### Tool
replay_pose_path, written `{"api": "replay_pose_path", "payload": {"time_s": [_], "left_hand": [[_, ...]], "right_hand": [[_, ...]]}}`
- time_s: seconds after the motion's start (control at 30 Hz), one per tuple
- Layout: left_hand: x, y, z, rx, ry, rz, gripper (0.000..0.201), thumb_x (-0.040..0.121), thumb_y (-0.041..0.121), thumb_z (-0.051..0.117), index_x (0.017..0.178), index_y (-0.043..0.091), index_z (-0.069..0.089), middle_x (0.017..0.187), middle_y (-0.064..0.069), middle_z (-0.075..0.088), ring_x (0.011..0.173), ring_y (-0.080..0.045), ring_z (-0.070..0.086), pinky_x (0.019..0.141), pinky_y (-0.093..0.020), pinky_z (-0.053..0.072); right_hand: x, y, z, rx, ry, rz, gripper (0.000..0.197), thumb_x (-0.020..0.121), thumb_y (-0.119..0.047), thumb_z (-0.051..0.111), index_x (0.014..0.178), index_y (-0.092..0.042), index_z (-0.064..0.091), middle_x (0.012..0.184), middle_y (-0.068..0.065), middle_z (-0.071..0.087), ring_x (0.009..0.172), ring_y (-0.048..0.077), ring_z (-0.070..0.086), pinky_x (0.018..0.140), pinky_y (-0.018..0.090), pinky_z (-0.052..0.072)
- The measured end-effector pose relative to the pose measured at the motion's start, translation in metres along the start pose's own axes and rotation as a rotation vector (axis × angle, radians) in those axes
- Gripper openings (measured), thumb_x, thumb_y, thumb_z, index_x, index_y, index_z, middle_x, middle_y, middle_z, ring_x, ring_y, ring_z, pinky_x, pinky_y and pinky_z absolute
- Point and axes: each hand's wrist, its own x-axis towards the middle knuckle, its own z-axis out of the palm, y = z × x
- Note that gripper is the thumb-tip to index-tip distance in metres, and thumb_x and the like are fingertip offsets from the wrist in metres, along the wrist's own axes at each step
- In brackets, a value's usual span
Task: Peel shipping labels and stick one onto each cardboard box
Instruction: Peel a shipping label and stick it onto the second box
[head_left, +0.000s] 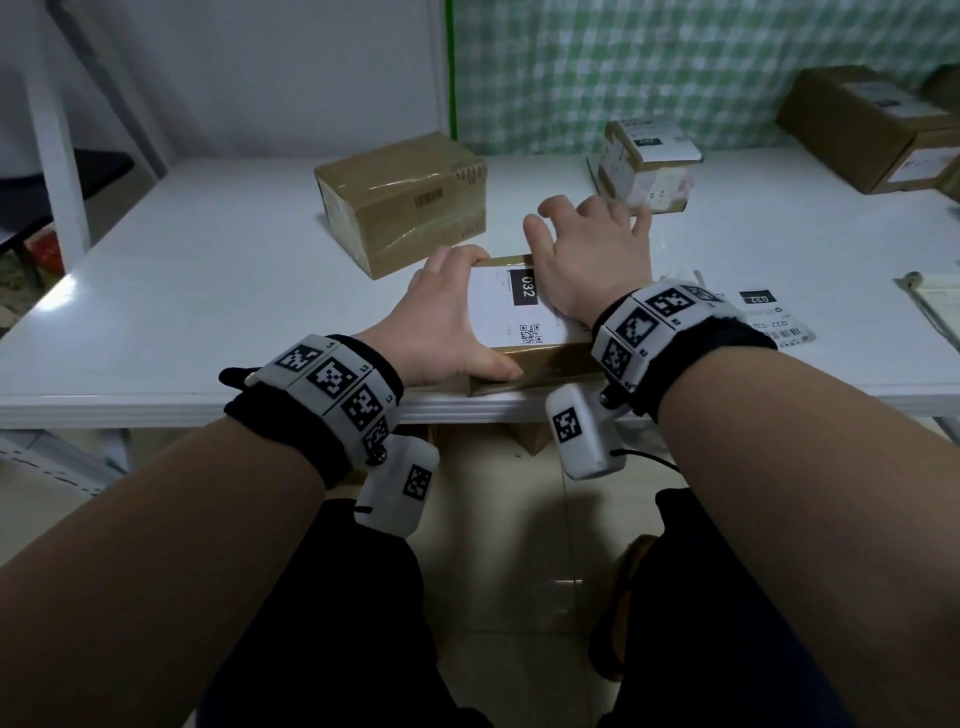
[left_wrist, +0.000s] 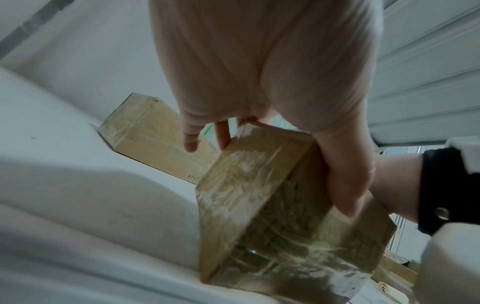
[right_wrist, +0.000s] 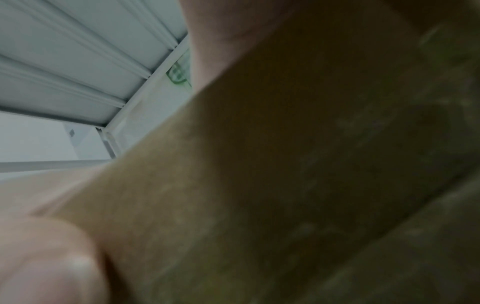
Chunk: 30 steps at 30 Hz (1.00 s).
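Left hand (head_left: 439, 322) curls in a grip; right hand (head_left: 587, 260) lies flat, fingers spread.

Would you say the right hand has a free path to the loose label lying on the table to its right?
Probably yes: the loose label lies bare on the table just beside the right hand, nothing between them.

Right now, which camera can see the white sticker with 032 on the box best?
The head view. It looks down on the label on top of the box between both hands. The left wrist view shows only the box's taped brown sides from below. The right wrist view is a dark brown blur, no label.
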Motion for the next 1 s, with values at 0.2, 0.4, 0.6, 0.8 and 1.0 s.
{"api": "replay_pose_path", "payload": {"time_s": [0.2, 0.4, 0.6, 0.8, 1.0], "left_hand": [[-0.002, 0.001, 0.000, -0.006, 0.016, 0.008, 0.113, 0.051, 0.037, 0.090, 0.142, 0.015, 0.025, 0.137, -0.005, 0.029, 0.128, -0.022, 0.031, 0.110, -0.039, 0.030], [-0.004, 0.001, 0.001, 0.002, 0.026, 0.016, 0.115, 0.051, 0.038, 0.090, 0.142, 0.015, 0.024, 0.138, -0.004, 0.029, 0.129, -0.021, 0.030, 0.110, -0.036, 0.029], [-0.003, 0.001, 0.002, 0.009, 0.031, 0.006, 0.114, 0.051, 0.040, 0.089, 0.142, 0.016, 0.024, 0.138, -0.003, 0.030, 0.129, -0.020, 0.030, 0.110, -0.035, 0.029], [-0.001, 0.000, 0.002, -0.014, 0.009, -0.035, 0.114, 0.052, 0.040, 0.089, 0.142, 0.017, 0.023, 0.137, -0.002, 0.029, 0.129, -0.020, 0.030, 0.111, -0.038, 0.029], [0.003, 0.001, -0.001, -0.009, -0.015, -0.059, 0.113, 0.053, 0.040, 0.088, 0.143, 0.017, 0.022, 0.138, -0.001, 0.029, 0.128, -0.017, 0.030, 0.110, -0.035, 0.029]], "right_hand": [[0.003, 0.003, -0.004, 0.104, -0.059, 0.141, 0.049, 0.096, -0.045, 0.020, 0.128, -0.022, 0.048, 0.134, 0.016, 0.051, 0.131, 0.036, 0.035, 0.111, 0.055, 0.016], [0.001, 0.007, -0.008, 0.264, -0.075, 0.275, 0.046, 0.094, -0.043, 0.021, 0.123, -0.021, 0.049, 0.128, 0.013, 0.056, 0.120, 0.036, 0.042, 0.103, 0.052, 0.030], [0.000, 0.012, -0.012, 0.380, -0.115, 0.321, 0.047, 0.095, -0.045, 0.021, 0.127, -0.021, 0.047, 0.128, 0.012, 0.055, 0.121, 0.034, 0.042, 0.097, 0.046, 0.034], [-0.005, 0.015, -0.013, 0.364, -0.118, 0.225, 0.045, 0.097, -0.041, 0.023, 0.135, -0.026, 0.040, 0.139, 0.014, 0.043, 0.127, 0.035, 0.034, 0.098, 0.046, 0.032], [-0.013, 0.020, -0.013, 0.350, -0.133, 0.121, 0.049, 0.098, -0.046, 0.025, 0.142, -0.027, 0.033, 0.143, 0.016, 0.036, 0.132, 0.033, 0.029, 0.104, 0.046, 0.029]]}}
